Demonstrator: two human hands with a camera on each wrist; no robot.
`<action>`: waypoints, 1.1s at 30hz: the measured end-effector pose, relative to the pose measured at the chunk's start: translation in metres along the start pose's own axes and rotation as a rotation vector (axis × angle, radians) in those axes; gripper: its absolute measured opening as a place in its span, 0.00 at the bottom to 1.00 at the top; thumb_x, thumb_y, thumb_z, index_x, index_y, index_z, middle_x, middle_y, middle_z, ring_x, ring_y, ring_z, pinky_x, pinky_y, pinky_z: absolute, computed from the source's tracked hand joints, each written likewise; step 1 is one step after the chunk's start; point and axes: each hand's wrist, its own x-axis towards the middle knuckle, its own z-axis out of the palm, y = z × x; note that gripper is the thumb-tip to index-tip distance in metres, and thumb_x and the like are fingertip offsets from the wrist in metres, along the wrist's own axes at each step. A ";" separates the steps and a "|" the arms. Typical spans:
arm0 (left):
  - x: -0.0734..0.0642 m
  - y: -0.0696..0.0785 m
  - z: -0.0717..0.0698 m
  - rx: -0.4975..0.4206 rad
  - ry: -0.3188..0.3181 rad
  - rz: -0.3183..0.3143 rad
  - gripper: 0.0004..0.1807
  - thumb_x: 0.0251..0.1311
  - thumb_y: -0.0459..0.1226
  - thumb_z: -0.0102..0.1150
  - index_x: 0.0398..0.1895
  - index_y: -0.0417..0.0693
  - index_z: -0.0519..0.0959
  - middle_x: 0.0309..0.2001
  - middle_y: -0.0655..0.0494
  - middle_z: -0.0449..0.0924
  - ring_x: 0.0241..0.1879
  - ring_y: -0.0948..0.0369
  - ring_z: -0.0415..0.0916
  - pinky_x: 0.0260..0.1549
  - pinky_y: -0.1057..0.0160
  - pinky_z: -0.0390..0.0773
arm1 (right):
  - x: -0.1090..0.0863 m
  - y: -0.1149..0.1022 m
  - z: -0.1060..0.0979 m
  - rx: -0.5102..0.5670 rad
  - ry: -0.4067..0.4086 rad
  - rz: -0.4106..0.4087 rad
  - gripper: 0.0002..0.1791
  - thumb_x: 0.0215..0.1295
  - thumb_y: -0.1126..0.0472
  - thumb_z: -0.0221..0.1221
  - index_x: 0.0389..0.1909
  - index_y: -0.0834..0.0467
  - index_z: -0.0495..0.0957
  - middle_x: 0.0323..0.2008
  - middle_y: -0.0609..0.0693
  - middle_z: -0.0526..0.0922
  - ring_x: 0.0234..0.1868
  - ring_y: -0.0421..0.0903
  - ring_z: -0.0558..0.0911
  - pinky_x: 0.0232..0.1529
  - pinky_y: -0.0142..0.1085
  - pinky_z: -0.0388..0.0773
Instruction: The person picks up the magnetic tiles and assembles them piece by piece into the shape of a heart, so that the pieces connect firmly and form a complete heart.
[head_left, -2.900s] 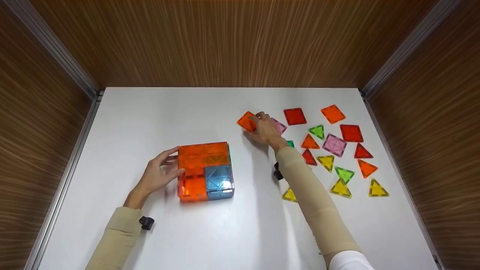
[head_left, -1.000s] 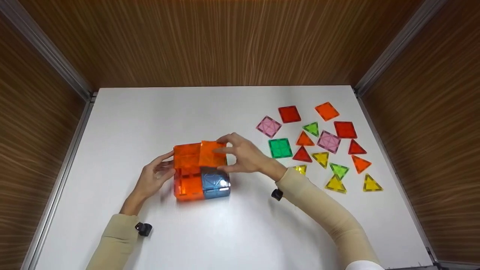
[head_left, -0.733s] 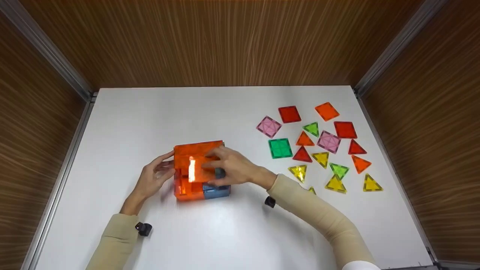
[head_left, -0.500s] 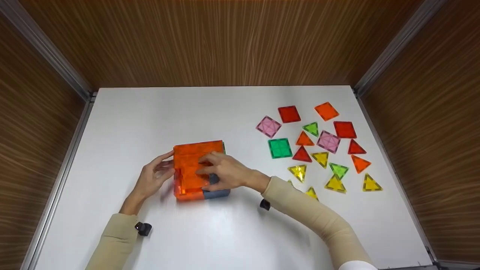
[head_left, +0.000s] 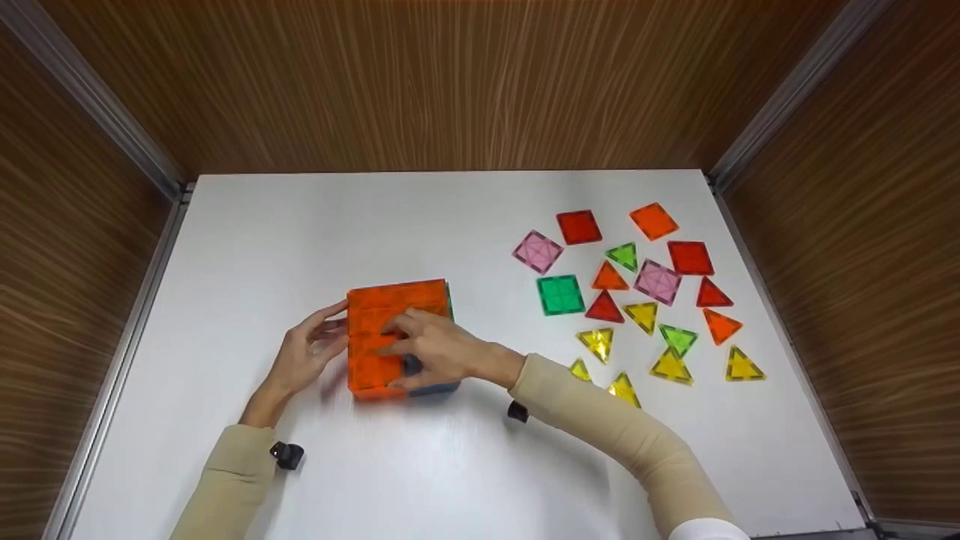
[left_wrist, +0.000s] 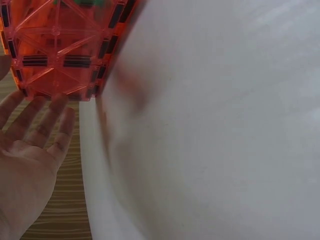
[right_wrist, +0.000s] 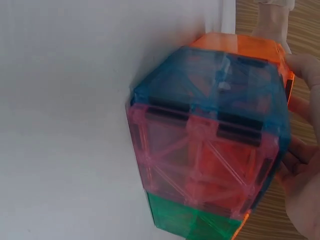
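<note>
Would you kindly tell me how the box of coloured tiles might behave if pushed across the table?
The box would more likely slide than roll, given its flat sides and the smooth-looking table. Its panels look straight and unbent, so it should feel stiff. A hard shove might part the seams, where separate panels meet.

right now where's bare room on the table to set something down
Bare table: between the box and back wall, and on the box's near side, between the sleeves. Crowded: the right side, scattered with tiles, and the box, left hand at its side, right hand over its top.
</note>
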 end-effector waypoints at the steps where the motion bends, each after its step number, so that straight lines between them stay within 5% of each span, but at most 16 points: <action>1: 0.000 0.000 0.000 -0.001 0.001 0.005 0.31 0.68 0.30 0.66 0.75 0.44 0.73 0.70 0.42 0.79 0.58 0.59 0.84 0.59 0.71 0.79 | 0.001 -0.001 0.000 -0.001 -0.003 0.000 0.28 0.66 0.35 0.67 0.59 0.47 0.87 0.61 0.53 0.81 0.55 0.49 0.79 0.57 0.38 0.80; 13: 0.000 0.001 -0.001 -0.009 -0.005 0.002 0.30 0.70 0.31 0.64 0.76 0.44 0.72 0.70 0.41 0.79 0.58 0.62 0.83 0.60 0.73 0.77 | -0.002 -0.002 0.004 -0.051 0.013 0.036 0.29 0.69 0.32 0.63 0.61 0.45 0.86 0.61 0.49 0.79 0.57 0.47 0.78 0.60 0.39 0.78; 20: -0.001 0.005 0.003 0.002 0.004 -0.031 0.31 0.69 0.33 0.67 0.75 0.46 0.73 0.68 0.42 0.80 0.56 0.69 0.83 0.57 0.75 0.78 | -0.021 0.004 0.003 0.044 0.085 0.096 0.29 0.69 0.34 0.64 0.62 0.49 0.85 0.64 0.52 0.79 0.63 0.50 0.78 0.64 0.42 0.78; 31: -0.005 0.028 0.013 -0.007 0.027 -0.170 0.30 0.72 0.39 0.65 0.75 0.45 0.72 0.68 0.39 0.79 0.64 0.45 0.81 0.55 0.74 0.80 | -0.073 0.013 0.000 0.209 0.126 0.366 0.33 0.69 0.39 0.67 0.69 0.51 0.80 0.73 0.56 0.73 0.72 0.53 0.74 0.71 0.47 0.78; 33: -0.007 0.032 0.015 -0.021 0.019 -0.191 0.31 0.73 0.40 0.64 0.76 0.43 0.71 0.72 0.38 0.75 0.66 0.43 0.79 0.60 0.67 0.82 | -0.080 0.012 0.001 0.238 0.128 0.402 0.35 0.68 0.38 0.67 0.70 0.52 0.79 0.75 0.56 0.71 0.73 0.55 0.74 0.69 0.49 0.79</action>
